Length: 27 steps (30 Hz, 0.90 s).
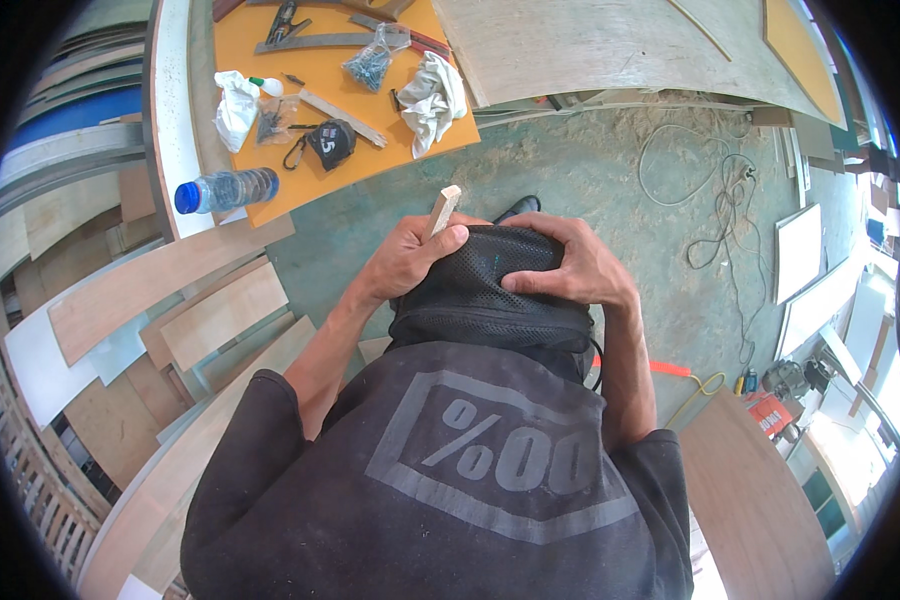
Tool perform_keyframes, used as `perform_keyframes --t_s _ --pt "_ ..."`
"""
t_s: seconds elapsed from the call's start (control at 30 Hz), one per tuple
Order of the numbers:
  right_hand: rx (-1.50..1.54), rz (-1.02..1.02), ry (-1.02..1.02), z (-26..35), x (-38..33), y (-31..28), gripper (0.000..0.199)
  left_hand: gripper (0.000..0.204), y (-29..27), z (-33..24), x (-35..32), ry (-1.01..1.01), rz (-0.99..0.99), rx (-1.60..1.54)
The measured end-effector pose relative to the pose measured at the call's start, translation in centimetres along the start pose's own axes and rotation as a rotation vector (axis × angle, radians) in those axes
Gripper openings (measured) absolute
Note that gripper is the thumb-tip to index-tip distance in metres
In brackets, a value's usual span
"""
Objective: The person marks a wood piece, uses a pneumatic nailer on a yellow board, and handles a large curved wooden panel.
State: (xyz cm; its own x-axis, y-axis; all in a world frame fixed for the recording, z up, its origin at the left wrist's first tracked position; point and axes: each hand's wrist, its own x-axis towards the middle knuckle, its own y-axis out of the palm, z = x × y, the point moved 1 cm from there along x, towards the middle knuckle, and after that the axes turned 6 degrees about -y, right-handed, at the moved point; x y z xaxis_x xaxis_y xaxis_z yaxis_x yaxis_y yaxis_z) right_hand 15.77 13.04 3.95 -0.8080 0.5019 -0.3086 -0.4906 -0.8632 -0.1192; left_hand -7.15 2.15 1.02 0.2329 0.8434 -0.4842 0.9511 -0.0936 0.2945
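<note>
A black mesh bag [485, 285] sits against my waist, in front of my dark shirt. My left hand [407, 258] is closed around a short pale wooden stick [442, 210] that points up and away from me. The same hand rests against the bag's left upper edge. On the other side, my right hand [582, 268] grips the bag, thumb on its mesh front and fingers over its far upper edge. The bag's inside is hidden from view.
Ahead to the left, an orange-yellow tabletop [320, 190] holds a tape measure [331, 143], a water bottle [227, 190], screws in a plastic bag [370, 68] and a white cloth [433, 105]. Wood boards [170, 290] stack at left. A cable [735, 220] lies on the floor.
</note>
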Motion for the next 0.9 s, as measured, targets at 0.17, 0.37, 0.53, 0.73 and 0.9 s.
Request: perform_keyframes --t_s 0.17,0.37,0.53,0.73,0.9 --pt "-0.031 0.029 0.02 0.5 0.1 0.0 0.072 0.037 0.0 -0.3 -0.2 0.003 0.023 -0.01" --pt "-0.041 0.052 0.016 0.6 0.2 -0.1 0.073 0.053 0.0 -1.2 -0.6 -0.033 0.051 0.04" --pt "-0.063 0.071 -0.023 0.6 0.1 -0.1 0.074 0.059 0.0 -1.1 -0.8 -0.021 0.048 0.084" --pt "-0.02 0.056 0.037 0.5 0.0 0.1 0.067 0.054 0.3 -1.0 -0.7 -0.012 0.028 0.08" --pt "-0.066 0.052 0.025 0.7 0.1 0.2 0.057 0.041 0.3 0.0 -0.6 0.013 0.005 0.029"
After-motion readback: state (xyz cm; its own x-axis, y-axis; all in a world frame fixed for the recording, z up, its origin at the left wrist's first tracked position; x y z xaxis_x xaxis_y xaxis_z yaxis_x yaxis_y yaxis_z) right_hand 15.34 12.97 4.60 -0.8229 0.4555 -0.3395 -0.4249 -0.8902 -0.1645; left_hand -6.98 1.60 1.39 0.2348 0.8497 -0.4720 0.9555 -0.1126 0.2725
